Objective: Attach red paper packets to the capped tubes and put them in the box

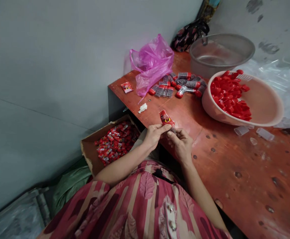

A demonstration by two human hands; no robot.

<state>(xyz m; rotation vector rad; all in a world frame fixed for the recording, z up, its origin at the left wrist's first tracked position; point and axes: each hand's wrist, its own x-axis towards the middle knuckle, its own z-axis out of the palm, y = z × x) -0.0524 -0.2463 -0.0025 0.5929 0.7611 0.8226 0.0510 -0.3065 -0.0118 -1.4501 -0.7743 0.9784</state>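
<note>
A small red printed packet (pixel 165 117) with a shiny clear edge is held up at the table's front edge. My left hand (pixel 155 135) pinches it between thumb and fingers. At its lower end, the fingers of my right hand (pixel 181 143) are closed on something dark, partly hidden by the fingertips. Beyond my hands lie several clear containers with red caps and dark contents (pixel 186 84). Another flat red printed packet (pixel 127 87) rests near the table's left corner, and a crumpled white scrap (pixel 143 108) is closer to me.
A cardboard box (pixel 87 149) of packed red items (pixel 117 142) stands below the table's left edge. On the orange table (pixel 224 166) are a pink bowl (pixel 266 99) of red caps (pixel 228 94), a grey basin (pixel 197 64), a pink plastic bag (pixel 154 58) and loose clear containers (pixel 265 134).
</note>
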